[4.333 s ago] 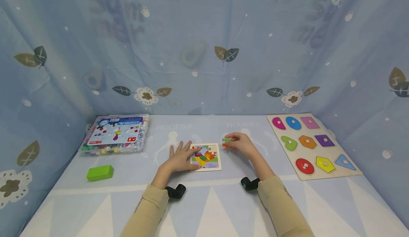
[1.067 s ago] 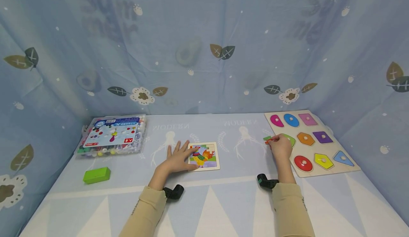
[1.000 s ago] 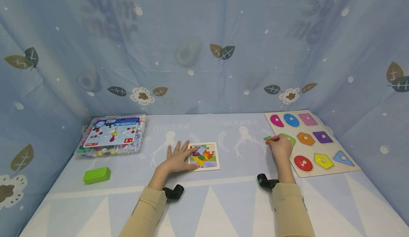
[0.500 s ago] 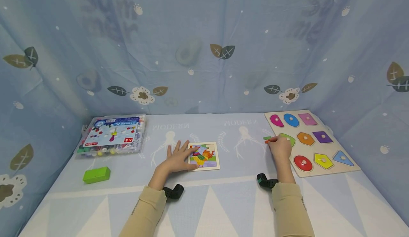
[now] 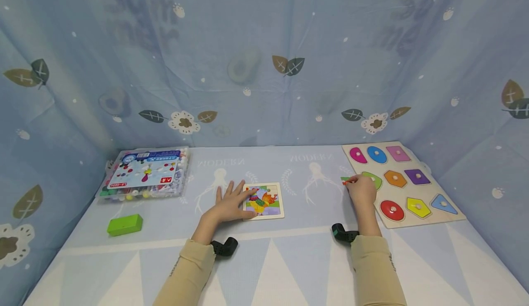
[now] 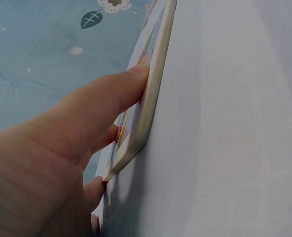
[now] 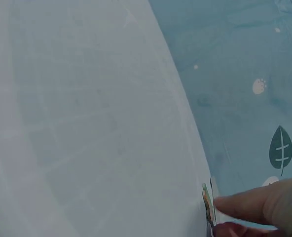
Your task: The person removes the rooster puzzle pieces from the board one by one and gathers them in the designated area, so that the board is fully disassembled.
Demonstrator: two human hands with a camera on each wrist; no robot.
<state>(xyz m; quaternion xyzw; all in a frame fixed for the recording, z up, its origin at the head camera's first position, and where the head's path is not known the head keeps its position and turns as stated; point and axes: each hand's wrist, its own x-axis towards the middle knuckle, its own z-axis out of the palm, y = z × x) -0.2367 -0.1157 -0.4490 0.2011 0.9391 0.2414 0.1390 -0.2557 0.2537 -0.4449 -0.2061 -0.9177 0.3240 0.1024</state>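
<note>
A small framed jigsaw puzzle [image 5: 268, 208] with a colourful picture lies mid-table; a pale patch shows at its upper right. My left hand [image 5: 228, 206] rests on its left side, fingers spread. In the left wrist view the thumb [image 6: 109, 94] presses on the wooden frame [image 6: 153, 94]. Far to the right, my right hand [image 5: 362, 191] pinches a green and red jigsaw piece [image 5: 345, 180] close over the table, beside the shape board. The right wrist view has the piece [image 7: 208, 205] edge-on at the thumb tip, mostly out of the picture with the hand.
A pale wooden shape board [image 5: 398, 203] with coloured knobbed pieces lies at the right, partly behind my right hand. At the back left stands a clear plastic box [image 5: 144, 173] of beads. In front of it is a green block [image 5: 125, 225]. A patterned curtain [image 5: 264, 113] borders the table.
Since the oldest frame, my right hand has carried the jigsaw piece from beside the puzzle rightward to the shape board. Over the last second both hands have stayed nearly still.
</note>
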